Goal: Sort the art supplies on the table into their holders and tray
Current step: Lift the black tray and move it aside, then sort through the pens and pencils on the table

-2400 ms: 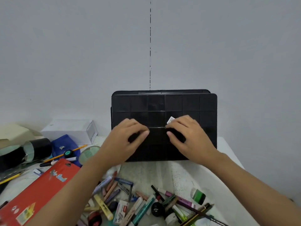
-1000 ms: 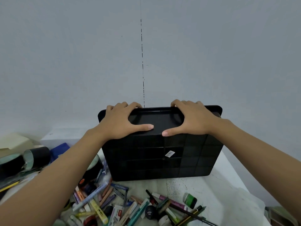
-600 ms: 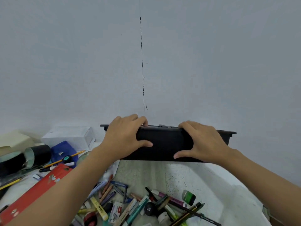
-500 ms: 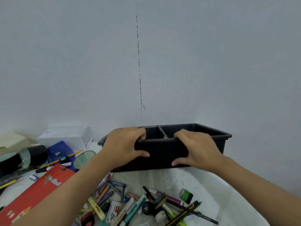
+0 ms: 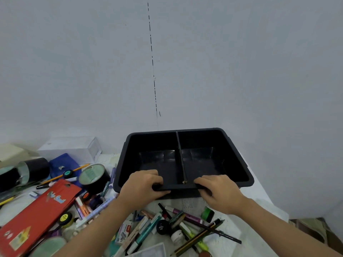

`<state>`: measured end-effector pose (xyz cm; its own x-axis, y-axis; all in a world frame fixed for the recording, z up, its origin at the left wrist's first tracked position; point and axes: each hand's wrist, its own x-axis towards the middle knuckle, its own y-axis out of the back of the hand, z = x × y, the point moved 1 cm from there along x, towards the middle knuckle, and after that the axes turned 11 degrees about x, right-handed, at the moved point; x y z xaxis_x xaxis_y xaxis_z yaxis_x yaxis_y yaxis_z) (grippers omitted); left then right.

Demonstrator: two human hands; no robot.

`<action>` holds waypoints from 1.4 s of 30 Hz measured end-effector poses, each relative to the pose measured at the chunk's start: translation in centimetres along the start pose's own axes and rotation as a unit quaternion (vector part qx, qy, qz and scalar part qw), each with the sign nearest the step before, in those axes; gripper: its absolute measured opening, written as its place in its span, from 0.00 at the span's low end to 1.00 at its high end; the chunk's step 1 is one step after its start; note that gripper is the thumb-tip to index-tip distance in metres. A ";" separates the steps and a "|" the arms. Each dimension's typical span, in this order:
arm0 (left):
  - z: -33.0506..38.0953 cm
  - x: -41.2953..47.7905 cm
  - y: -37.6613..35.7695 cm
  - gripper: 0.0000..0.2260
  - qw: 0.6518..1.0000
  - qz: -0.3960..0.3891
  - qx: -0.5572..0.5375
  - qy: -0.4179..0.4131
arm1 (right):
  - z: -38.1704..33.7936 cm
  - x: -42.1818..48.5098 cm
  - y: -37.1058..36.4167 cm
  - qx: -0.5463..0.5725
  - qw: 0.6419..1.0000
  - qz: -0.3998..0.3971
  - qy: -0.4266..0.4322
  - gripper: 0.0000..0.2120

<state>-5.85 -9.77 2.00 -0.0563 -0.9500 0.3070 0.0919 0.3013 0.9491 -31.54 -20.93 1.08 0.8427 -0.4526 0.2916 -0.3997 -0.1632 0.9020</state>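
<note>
while both hands grip the near rim of the black tray (image 5: 239, 160), the left hand (image 5: 143, 185) and right hand (image 5: 218, 192) sit either side of its center divider (image 5: 181, 156), fingers curled over the edge. the tray rests upright on the table (image 5: 259, 201), and loose pens and markers (image 5: 167, 225) lie just below the wrists.

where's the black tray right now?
Head view: the black tray sits open side up at the back centre-right of the table against the wall, above the pile of pens; both hands, left and right, grip its near rim.
</note>
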 end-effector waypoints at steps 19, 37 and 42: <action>0.9 -6.1 3.6 0.08 0.982 0.120 -0.104 0.099 | -3.3 1.7 -0.7 0.089 0.981 0.121 -0.121 0.13; -17.5 -22.4 6.6 0.11 0.929 0.032 -0.023 0.368 | -21.7 10.8 -10.2 0.232 0.971 -0.032 0.036 0.05; -22.3 -22.8 5.5 0.28 0.918 -0.175 0.037 0.354 | -25.0 14.7 -13.6 0.161 0.987 -0.004 -0.009 0.06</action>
<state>18.09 11.74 -1.38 0.5927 -0.7972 -0.1150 0.1217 -0.0525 0.9912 -4.64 -3.43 1.08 0.8413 -0.4646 0.2764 -0.4887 -0.4352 0.7561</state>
